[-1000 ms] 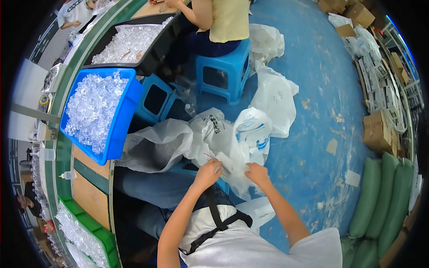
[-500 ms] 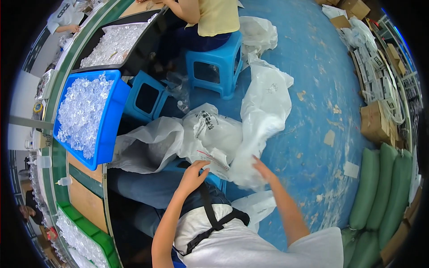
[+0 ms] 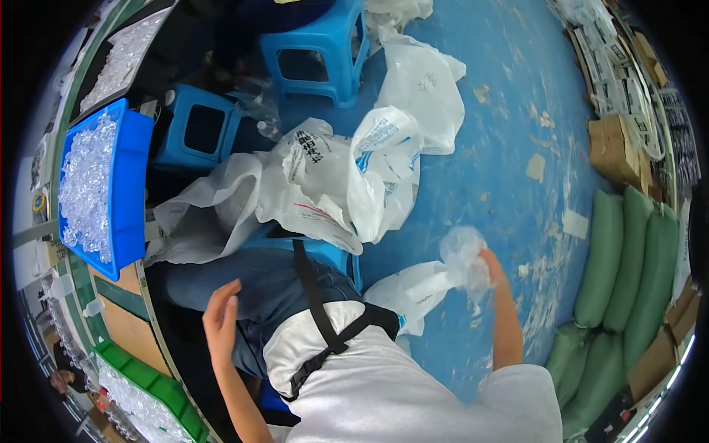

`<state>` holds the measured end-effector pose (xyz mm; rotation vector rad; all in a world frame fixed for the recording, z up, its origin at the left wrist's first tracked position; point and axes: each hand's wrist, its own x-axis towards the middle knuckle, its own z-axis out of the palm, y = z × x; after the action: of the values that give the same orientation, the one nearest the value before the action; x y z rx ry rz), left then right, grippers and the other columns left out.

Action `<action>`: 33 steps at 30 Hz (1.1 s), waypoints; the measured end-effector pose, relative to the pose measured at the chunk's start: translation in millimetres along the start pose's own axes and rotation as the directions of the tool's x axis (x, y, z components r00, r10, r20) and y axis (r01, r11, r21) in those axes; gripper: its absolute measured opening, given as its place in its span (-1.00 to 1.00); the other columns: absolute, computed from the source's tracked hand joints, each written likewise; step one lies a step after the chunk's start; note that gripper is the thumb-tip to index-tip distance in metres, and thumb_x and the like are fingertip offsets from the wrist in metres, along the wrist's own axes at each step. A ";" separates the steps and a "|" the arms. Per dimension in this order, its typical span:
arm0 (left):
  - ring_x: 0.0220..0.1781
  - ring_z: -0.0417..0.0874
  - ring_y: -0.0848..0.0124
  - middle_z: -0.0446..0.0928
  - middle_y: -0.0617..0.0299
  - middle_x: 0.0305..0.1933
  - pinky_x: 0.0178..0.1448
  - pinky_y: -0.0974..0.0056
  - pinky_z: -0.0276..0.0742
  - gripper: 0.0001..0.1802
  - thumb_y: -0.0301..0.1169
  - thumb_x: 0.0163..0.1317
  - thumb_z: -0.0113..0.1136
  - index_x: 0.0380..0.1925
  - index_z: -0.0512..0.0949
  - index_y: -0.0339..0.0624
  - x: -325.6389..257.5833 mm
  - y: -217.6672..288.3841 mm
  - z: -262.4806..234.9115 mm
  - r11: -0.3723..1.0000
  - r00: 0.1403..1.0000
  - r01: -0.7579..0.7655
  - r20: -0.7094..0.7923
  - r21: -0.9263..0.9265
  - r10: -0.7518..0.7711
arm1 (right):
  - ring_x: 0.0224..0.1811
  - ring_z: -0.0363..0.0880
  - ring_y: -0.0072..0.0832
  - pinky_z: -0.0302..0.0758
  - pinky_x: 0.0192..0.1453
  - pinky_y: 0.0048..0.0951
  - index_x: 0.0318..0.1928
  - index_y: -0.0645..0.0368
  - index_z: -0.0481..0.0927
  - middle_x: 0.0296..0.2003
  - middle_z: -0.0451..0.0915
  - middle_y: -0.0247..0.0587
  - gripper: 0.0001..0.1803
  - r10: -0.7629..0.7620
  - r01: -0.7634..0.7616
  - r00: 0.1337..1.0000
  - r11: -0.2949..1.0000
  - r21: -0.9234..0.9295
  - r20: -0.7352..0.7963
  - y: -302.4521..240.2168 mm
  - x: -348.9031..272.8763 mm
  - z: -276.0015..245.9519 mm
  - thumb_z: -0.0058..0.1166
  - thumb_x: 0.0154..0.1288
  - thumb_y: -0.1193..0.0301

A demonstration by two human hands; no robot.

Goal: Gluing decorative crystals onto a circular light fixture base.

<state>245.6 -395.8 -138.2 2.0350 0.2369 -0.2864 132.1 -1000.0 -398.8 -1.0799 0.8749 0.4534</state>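
Observation:
Out to the right, over the floor, my right hand (image 3: pixel 492 267) grips a clear plastic bag (image 3: pixel 463 247), bunched up and slightly blurred. Just below and left of it lies a white plastic bag (image 3: pixel 413 289) with small print; whether the two touch I cannot tell. My left hand (image 3: pixel 220 316) is above my thigh, its fingers stretched out and holding nothing. Beyond my lap, large white printed sacks (image 3: pixel 314 173) lie crumpled over a blue stool (image 3: pixel 336 256), one opening toward me. Another white sack (image 3: pixel 425 85) spreads across the floor behind them.
On the left are a blue bin (image 3: pixel 129 196) of clear plastic pieces and a green bin (image 3: pixel 148 380) of similar pieces. Blue stools (image 3: pixel 314 44) stand ahead. Green rolled sacks (image 3: pixel 600 258) and a cardboard box (image 3: pixel 617 151) line the right side of the blue floor (image 3: pixel 509 170).
My right hand has moved right, away from the white sacks, with the clear bag. My left hand has left the sack and drawn back left. The view has shifted too.

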 end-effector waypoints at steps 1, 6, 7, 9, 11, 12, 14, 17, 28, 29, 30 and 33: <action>0.06 0.51 0.40 0.53 0.14 -0.05 0.19 0.37 0.31 -0.73 -0.51 0.30 -0.04 -0.04 0.50 -0.36 -5.3 -2.1 -5.7 1.000 0.999 0.008 -0.053 0.014 -0.007 | -0.08 0.52 -0.40 0.53 -0.01 -0.37 0.03 0.20 0.44 -0.04 0.45 -0.18 -0.53 0.072 -0.065 0.997 0.977 -0.202 0.029 4.5 -9.8 -5.8 0.10 0.11 0.29; 0.08 0.52 0.36 0.53 0.12 -0.01 0.19 0.31 0.34 -0.70 -0.43 0.34 -0.07 -0.02 0.49 -0.37 -17.1 3.0 -16.0 0.999 0.983 0.015 -0.185 0.049 -0.005 | 0.00 0.54 -0.08 0.51 0.00 -0.17 0.30 -0.26 0.19 0.33 0.12 0.04 0.04 0.310 0.280 0.925 -0.167 -0.945 0.219 55.3 -45.6 65.2 0.34 -0.34 0.35; 0.07 0.52 0.35 0.53 0.11 0.00 0.19 0.31 0.34 -0.69 -0.42 0.35 -0.08 -0.01 0.48 -0.37 -17.0 3.4 -14.9 0.999 0.980 0.005 -0.199 0.044 0.003 | 0.01 0.53 -0.05 0.52 -0.03 -0.15 0.29 -0.37 0.17 0.36 0.01 0.04 0.05 0.397 0.353 0.878 -0.162 -0.921 0.267 67.0 -46.3 81.4 0.34 -0.36 0.33; 0.07 0.52 0.34 0.52 0.10 0.01 0.18 0.31 0.34 -0.68 -0.40 0.36 -0.08 0.00 0.48 -0.37 -24.0 -1.9 -15.0 0.999 0.975 0.013 -0.222 0.031 -0.006 | -0.03 0.55 -0.08 0.52 -0.10 -0.17 0.26 -0.47 0.19 0.32 0.09 0.00 0.03 0.494 0.449 0.813 -0.195 -0.872 0.308 108.9 -43.5 102.6 0.32 -0.39 0.31; 0.08 0.53 0.34 0.52 0.09 0.03 0.18 0.30 0.34 -0.67 -0.38 0.36 -0.08 0.01 0.47 -0.38 -33.4 -10.5 -14.3 1.000 0.965 0.018 -0.261 0.022 -0.012 | -0.09 0.59 -0.17 0.51 -0.15 -0.23 0.24 -0.46 0.24 0.17 0.37 -0.09 -0.02 0.616 0.487 0.753 -0.285 -0.826 0.231 138.7 -33.0 122.3 0.27 -0.38 0.30; 0.08 0.53 0.33 0.51 0.09 0.04 0.17 0.30 0.35 -0.65 -0.36 0.36 -0.07 0.01 0.47 -0.37 -44.1 -15.9 -14.6 0.998 0.949 0.055 -0.310 0.006 -0.051 | -0.11 0.60 -0.21 0.51 -0.16 -0.27 0.24 -0.45 0.25 0.09 0.47 -0.13 -0.04 0.717 0.505 0.682 -0.317 -0.802 0.146 147.1 -30.4 128.0 0.22 -0.36 0.29; 0.08 0.53 0.32 0.51 0.08 0.05 0.17 0.30 0.36 -0.64 -0.33 0.37 -0.07 0.02 0.46 -0.37 -77.4 -32.5 -19.2 0.995 0.925 0.100 -0.367 -0.009 -0.097 | -0.06 0.57 -0.27 0.49 -0.12 -0.30 0.24 -0.42 0.27 -0.06 0.57 -0.22 -0.08 0.783 0.498 0.620 -0.337 -0.799 0.057 146.3 -35.7 131.2 0.17 -0.33 0.29; 0.09 0.53 0.31 0.50 0.08 0.07 0.16 0.29 0.37 -0.62 -0.30 0.36 -0.05 0.04 0.45 -0.35 -136.5 -67.8 -23.6 0.969 0.821 0.212 -0.514 -0.127 -0.247 | -0.01 0.54 -0.26 0.48 -0.04 -0.31 0.23 -0.39 0.32 -0.05 0.56 -0.21 -0.10 0.841 0.539 0.541 -0.319 -0.780 0.029 142.5 -46.8 118.2 0.18 -0.33 0.27; 0.10 0.53 0.27 0.48 0.05 0.10 0.15 0.29 0.38 -0.62 -0.30 0.36 -0.06 0.07 0.42 -0.30 -160.8 -84.5 -30.6 0.926 0.642 0.143 -0.679 -0.349 -0.355 | 0.09 0.46 -0.17 0.43 0.07 -0.23 0.09 -0.03 0.52 0.00 0.53 -0.06 -0.27 0.823 0.547 0.469 0.015 -0.837 0.321 97.3 -66.7 138.5 0.21 -0.26 0.10; 0.11 0.52 0.27 0.47 0.04 0.11 0.16 0.28 0.37 -0.60 -0.28 0.36 -0.05 0.09 0.41 -0.30 -158.3 -83.1 -29.8 0.928 0.663 0.139 -0.664 -0.345 -0.346 | 0.06 0.48 -0.16 0.44 0.05 -0.23 0.07 0.02 0.53 -0.02 0.54 -0.06 -0.27 0.853 0.516 0.461 -0.034 -0.856 0.244 86.7 -56.5 135.5 0.21 -0.26 0.08; 0.11 0.52 0.27 0.47 0.04 0.11 0.16 0.28 0.37 -0.60 -0.28 0.36 -0.05 0.09 0.41 -0.30 -157.1 -81.6 -29.9 0.930 0.662 0.138 -0.667 -0.342 -0.343 | 0.03 0.50 -0.15 0.44 0.04 -0.24 0.05 0.08 0.54 -0.04 0.56 -0.06 -0.26 0.878 0.485 0.449 -0.084 -0.870 0.166 74.9 -44.6 132.7 0.21 -0.26 0.07; 0.10 0.53 0.27 0.48 0.04 0.10 0.15 0.29 0.37 -0.61 -0.29 0.36 -0.06 0.08 0.42 -0.31 -151.7 -75.3 -29.5 0.947 0.673 0.136 -0.674 -0.290 -0.303 | -0.05 0.54 -0.15 0.47 -0.02 -0.20 -0.03 0.18 0.54 -0.01 0.52 -0.01 -0.34 0.686 0.406 0.714 -0.246 -0.880 0.137 39.6 12.7 130.8 0.19 -0.20 0.09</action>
<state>82.4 -342.0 -142.5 1.8027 0.9698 0.4026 163.0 -866.4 -406.0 -2.0606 -0.4504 2.0404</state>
